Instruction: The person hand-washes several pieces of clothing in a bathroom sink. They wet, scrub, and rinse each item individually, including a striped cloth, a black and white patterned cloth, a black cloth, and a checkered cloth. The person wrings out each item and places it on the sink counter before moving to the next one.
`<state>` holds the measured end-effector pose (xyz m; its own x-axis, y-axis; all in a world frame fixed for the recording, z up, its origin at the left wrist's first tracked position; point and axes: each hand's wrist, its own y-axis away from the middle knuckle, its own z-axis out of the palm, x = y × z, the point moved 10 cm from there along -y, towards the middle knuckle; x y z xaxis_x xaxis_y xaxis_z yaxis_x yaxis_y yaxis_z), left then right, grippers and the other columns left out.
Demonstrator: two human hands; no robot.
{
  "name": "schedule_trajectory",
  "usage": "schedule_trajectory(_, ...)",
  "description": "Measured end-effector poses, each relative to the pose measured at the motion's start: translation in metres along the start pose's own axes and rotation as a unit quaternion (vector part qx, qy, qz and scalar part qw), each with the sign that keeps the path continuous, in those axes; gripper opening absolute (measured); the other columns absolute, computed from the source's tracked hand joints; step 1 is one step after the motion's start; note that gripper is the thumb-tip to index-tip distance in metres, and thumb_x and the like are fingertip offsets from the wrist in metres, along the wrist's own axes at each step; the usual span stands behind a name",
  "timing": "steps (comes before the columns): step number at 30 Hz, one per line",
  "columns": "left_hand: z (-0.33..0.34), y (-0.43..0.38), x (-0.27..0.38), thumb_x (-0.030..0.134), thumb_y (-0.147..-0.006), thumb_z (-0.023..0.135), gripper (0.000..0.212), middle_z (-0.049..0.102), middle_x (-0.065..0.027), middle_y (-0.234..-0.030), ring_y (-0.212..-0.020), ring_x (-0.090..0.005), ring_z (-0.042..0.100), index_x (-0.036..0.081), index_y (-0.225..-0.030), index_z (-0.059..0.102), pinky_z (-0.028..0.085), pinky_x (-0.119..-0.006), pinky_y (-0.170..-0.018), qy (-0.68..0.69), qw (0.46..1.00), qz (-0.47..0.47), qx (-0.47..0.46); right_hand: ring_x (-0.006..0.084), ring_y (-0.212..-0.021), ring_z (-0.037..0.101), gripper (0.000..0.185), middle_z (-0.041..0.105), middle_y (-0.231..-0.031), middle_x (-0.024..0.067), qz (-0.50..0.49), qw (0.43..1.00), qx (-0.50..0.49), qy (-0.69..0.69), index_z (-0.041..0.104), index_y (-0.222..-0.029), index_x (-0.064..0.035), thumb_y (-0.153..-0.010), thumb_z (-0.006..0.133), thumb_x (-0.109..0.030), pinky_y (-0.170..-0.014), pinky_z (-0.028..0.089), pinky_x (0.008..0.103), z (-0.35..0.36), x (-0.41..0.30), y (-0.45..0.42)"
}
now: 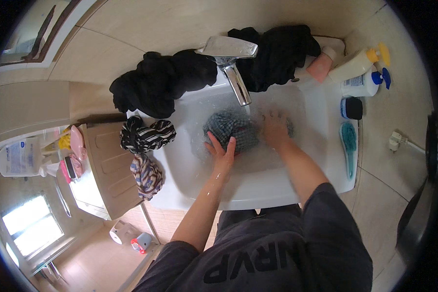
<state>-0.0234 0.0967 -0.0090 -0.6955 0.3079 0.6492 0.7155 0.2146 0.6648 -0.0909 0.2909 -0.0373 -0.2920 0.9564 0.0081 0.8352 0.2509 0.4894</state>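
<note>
A grey checked cloth [230, 129] lies bunched in soapy water in a white washbasin [189, 189], with a little red showing on it. My left hand [221, 151] touches its near side, thumb and fingers spread. To the right, my right hand [275, 127] is palm down in the water, blurred by motion and suds. More of the cloth shows just past its right edge; its grip on the cloth is unclear. Above the basin, a chrome mixer tap [239, 84] runs a thin stream beside the cloth.
Black garments [160, 80] lie on the rim left of the tap, and another black garment [273, 54] right of it. Below them at left are a striped cloth [148, 134] and a patterned cloth [147, 177]. Pump bottles [354, 65], a sponge [351, 108] and a teal brush [348, 146] line the right side.
</note>
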Motion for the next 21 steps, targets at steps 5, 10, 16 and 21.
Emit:
schedule_trajectory(5,0.058,-0.025,0.016,0.076,-0.083,0.041,0.093,0.018,-0.0181,-0.155,-0.141,-0.0403,0.020,0.015,-0.151,0.020,0.019,-0.053,-0.114,0.505,0.747,-0.041,-0.430,0.0409,-0.119,0.049,0.037,0.052,-0.124,0.0262,0.188,0.863,0.086,-0.462,0.062,-0.113,-0.0048,-0.077,0.062,-0.010,-0.099,0.041,0.0458,0.027,-0.022,-0.026)
schedule_trajectory(10,0.014,-0.016,0.072,0.073,-0.086,0.039,0.084,0.055,-0.0173,-0.131,-0.117,-0.0345,0.054,0.004,-0.134,0.048,0.041,-0.047,-0.104,0.548,0.766,-0.094,-0.324,0.0369,-0.117,0.048,0.038,0.052,-0.123,0.0176,-0.172,0.828,0.290,-0.449,0.061,-0.097,-0.0033,-0.061,0.070,-0.006,-0.094,0.040,0.0492,-0.142,-0.108,0.072)
schedule_trajectory(16,0.027,-0.017,0.064,0.030,-0.096,0.045,0.047,0.055,-0.0168,-0.130,-0.116,-0.0289,0.055,0.003,-0.134,0.048,0.042,-0.044,-0.103,0.568,0.754,-0.095,-0.315,0.0325,-0.115,0.048,0.044,0.052,-0.121,0.0107,-0.315,0.800,0.314,-0.403,0.061,-0.096,-0.0083,-0.054,0.073,-0.015,-0.089,0.041,0.0492,-0.179,-0.151,0.119)
schedule_trajectory(21,0.031,0.015,0.084,0.019,-0.094,0.049,0.045,0.054,-0.0157,-0.131,-0.117,-0.0297,0.054,0.009,-0.137,0.045,0.044,-0.041,-0.101,0.613,0.713,-0.044,-0.337,0.0303,-0.109,0.053,0.058,0.055,-0.114,0.0105,-0.390,0.786,0.295,-0.378,0.060,-0.098,-0.0094,-0.045,0.078,-0.023,-0.079,0.051,0.0410,-0.165,-0.152,0.099)
